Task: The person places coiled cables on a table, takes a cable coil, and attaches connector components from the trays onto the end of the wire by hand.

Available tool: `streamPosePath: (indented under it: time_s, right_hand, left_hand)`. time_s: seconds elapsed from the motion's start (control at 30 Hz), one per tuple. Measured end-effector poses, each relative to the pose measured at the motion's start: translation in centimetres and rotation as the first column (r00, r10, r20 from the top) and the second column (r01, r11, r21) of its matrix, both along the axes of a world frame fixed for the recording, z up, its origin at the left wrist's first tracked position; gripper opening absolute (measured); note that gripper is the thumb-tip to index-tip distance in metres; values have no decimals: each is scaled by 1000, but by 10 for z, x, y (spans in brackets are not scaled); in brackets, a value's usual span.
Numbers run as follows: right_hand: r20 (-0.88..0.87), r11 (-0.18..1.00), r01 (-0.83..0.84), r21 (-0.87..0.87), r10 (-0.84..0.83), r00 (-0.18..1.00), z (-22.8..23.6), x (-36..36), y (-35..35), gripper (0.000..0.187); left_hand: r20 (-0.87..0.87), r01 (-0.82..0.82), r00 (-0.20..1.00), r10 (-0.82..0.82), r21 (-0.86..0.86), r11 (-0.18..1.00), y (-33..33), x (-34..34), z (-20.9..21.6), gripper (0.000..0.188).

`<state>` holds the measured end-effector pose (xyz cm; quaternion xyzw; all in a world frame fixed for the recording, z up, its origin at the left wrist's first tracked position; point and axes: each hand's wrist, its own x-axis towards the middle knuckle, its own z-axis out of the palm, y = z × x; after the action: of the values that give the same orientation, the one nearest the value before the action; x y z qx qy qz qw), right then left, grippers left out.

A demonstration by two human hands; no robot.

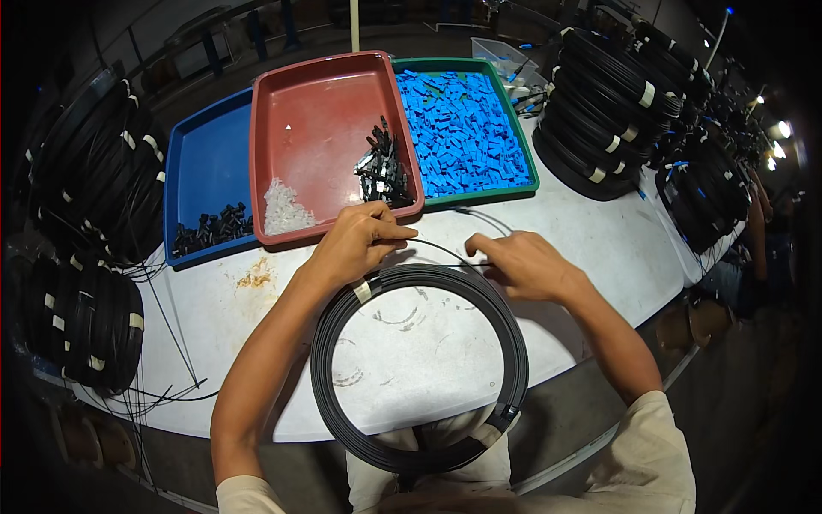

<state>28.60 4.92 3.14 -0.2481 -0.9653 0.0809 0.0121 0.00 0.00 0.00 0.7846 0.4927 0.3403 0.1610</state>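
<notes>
A large coil of thin black cable lies at the table's front edge, its near side reaching over my lap. Pale tape binds it at the upper left and lower right. Above the coil's far side, a loose black cable end runs between my hands. My left hand pinches this cable between thumb and fingers. Closed with bent fingers, my right hand grips the same cable farther right; its fingertips are partly hidden.
Beyond my hands stand a blue tray with black parts, a red tray with clear and black parts, and a green tray full of blue pieces. Stacked black cable coils flank the white table, with more coils at left.
</notes>
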Motion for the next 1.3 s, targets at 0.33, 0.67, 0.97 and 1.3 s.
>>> streamPosePath:
  time_s: [0.33,0.67,0.97,1.3]
  right_hand:
    - [-278,751,207,-627,-464,841,7,61,-29,9]
    - [-468,574,246,-781,-799,378,-57,46,-151,48]
    - [-379,492,450,-745,-868,321,-51,3,-241,108]
    - [-319,380,430,-819,-924,209,-7,74,-160,84]
  left_hand:
    - [118,42,993,-13,-247,968,1,-9,-13,30]
    - [210,225,966,-153,-383,896,-12,-29,-11,33]
    - [197,15,978,66,-384,923,-80,-19,7,85]
    - [329,-267,811,483,-527,807,-101,56,35,79]
